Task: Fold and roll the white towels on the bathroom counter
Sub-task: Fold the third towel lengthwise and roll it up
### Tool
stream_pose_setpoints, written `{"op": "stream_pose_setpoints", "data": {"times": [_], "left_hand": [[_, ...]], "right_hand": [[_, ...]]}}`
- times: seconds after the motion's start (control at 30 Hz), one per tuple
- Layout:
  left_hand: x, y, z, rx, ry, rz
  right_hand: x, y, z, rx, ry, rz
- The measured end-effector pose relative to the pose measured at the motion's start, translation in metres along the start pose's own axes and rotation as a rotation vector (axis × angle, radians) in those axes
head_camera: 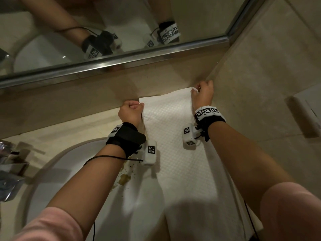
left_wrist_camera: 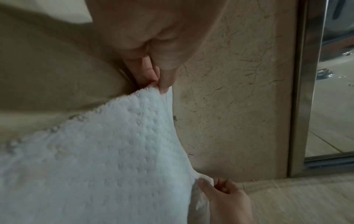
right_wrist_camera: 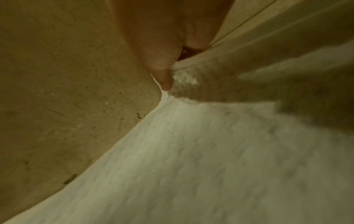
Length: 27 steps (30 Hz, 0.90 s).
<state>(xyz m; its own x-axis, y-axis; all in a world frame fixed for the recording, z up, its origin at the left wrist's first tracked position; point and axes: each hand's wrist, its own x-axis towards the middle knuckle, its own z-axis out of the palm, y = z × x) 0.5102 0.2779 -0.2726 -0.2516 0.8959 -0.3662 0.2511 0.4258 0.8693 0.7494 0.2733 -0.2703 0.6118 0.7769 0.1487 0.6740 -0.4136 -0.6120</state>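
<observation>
my left hand (head_camera: 131,110) and right hand (head_camera: 203,94) each pinch a far corner of the white towel (head_camera: 175,136), spread on the worktop (head_camera: 90,108) below the mirror (head_camera: 121,32).

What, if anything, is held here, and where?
Left hand and right hand each pinch a far corner of the white towel.

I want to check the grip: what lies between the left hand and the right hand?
Only the far edge of the white towel spans between the left hand and right hand, each pinching a corner; the head view shows this.
</observation>
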Motion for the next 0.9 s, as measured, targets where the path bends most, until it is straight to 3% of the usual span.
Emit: {"op": "stream_pose_setpoints", "data": {"times": [0.17,0.3,0.57,0.73,0.9], "left_hand": [[0.002,0.001,0.001,0.032,0.008,0.030],[0.001,-0.001,0.001,0.052,0.032,0.061],[0.001,-0.001,-0.001,0.122,0.024,0.123],[0.001,-0.002,0.000,0.158,0.030,0.145],[-0.001,-0.002,-0.001,0.139,0.037,0.151]], "right_hand": [[0.005,0.001,-0.008,-0.137,-0.088,-0.036],[0.002,0.001,-0.009,-0.399,-0.093,-0.084],[-0.003,0.009,-0.002,-0.162,0.021,0.028],[-0.005,0.013,-0.001,-0.126,-0.053,0.026],[-0.007,0.016,0.006,-0.234,-0.144,-0.026]]}}
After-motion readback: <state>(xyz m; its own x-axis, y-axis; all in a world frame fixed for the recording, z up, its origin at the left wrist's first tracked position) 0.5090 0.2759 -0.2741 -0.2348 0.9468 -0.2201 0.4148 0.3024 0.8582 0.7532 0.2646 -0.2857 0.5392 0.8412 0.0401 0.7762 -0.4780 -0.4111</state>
